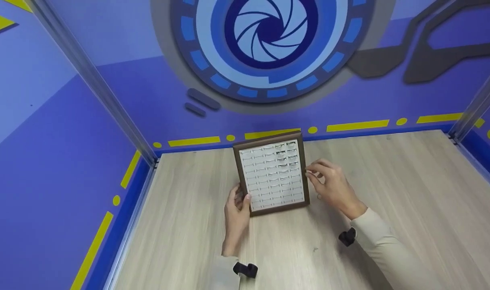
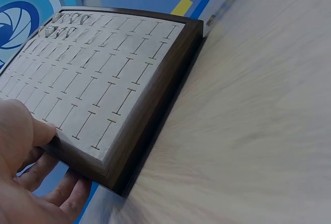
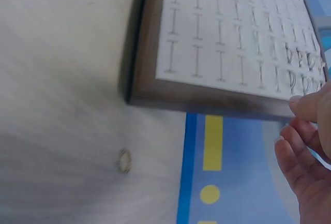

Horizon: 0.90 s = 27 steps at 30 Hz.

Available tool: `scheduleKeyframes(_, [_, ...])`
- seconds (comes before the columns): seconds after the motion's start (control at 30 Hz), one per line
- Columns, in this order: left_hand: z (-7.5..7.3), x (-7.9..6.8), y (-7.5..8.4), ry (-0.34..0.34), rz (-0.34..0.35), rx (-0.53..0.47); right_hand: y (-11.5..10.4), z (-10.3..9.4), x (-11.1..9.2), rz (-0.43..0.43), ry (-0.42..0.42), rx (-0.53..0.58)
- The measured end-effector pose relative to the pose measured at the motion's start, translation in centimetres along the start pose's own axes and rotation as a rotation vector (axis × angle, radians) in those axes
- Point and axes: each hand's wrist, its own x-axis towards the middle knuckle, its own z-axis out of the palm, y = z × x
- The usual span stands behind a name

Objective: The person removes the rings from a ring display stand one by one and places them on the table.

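Note:
A brown-framed ring display board [image 1: 275,191] with rows of slots in its white face stands tilted on the table. My left hand [image 1: 236,213] grips its lower left edge, thumb in front and fingers behind, as the left wrist view also shows. Several rings [image 1: 287,155] sit in slots toward the upper right. My right hand [image 1: 333,185] is at the board's right edge, fingers bent, thumb and index tips close together; whether a small thing lies between them cannot be made out. A loose ring [image 3: 124,161] lies on the table by the board, below my right hand.
The pale wood-grain table [image 1: 180,225] ends at a blue printed back wall [image 1: 128,92] just behind the board. Metal posts [image 1: 120,117] stand at the corners. A tiny dark mark [image 1: 315,249] shows on the table nearer me.

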Motion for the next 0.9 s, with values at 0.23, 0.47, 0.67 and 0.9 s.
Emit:
scheduleKeyframes(0.23, [-0.1,0.1,-0.1,-0.013,0.013,-0.019,-0.8,1.2,1.3,-0.039,0.008,0.023])
scheduleKeyframes(0.47, [-0.2,0.0,-0.5,-0.023,0.050,-0.024,-0.9,2.8,1.8,-0.059,0.043,-0.017])
scheduleKeyframes(0.67, [-0.2,0.0,-0.5,-0.009,0.045,-0.013,-1.1,3.6,2.2,-0.078,0.075,-0.062])
scheduleKeyframes(0.9, [-0.1,0.0,-0.5,-0.002,0.049,-0.022,-1.4,4.2,2.7,-0.105,0.100,-0.067])
